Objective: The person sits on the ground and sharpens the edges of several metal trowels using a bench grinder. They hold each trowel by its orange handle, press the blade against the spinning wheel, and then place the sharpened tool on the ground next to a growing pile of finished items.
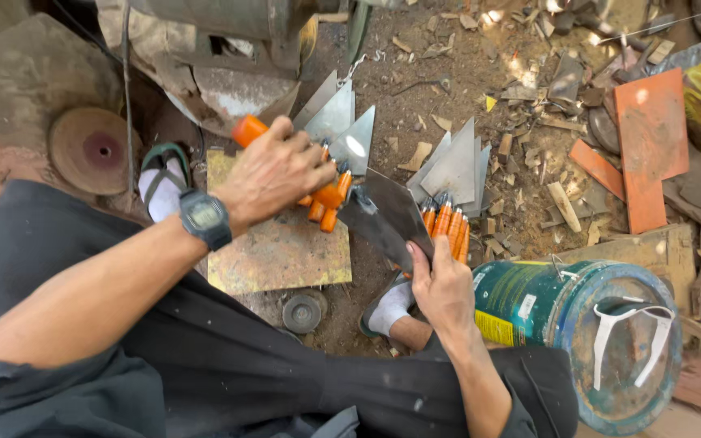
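Gripping trowels with both hands over a dirt floor

Left hand (273, 172): forearm comes in from lower left, wrist bent, black digital watch (204, 217) on it. Fingers clenched around a bunch of orange-handled trowels (336, 134); grey triangular blades fan up and right, one orange handle end sticks out past the knuckles at upper left.

Right hand (441, 285): forearm rises from the bottom edge, fingers pointing up. Thumb and fingertips pinch the lower edge of a single dark steel blade (387, 217), which sits tilted between the two hands, its top end touching the left-hand bunch.

Second trowel bunch (452, 182): lies on the ground just right of the dark blade, orange handles toward the right hand, blades pointing up.

Flat rusty yellowish metal plate (281, 251) lies under the left hand, on the ground.

Packaging: round teal paint-type can (578, 332) lying on its side, lower right, just beside the right wrist. Yellow label panel and small white patches on its wall; print too small to read. Pale strap pieces lie across its open end.

Orange-red flat panel (651, 142) upper right, among wood scraps. Grinding disc (91, 150) at left.
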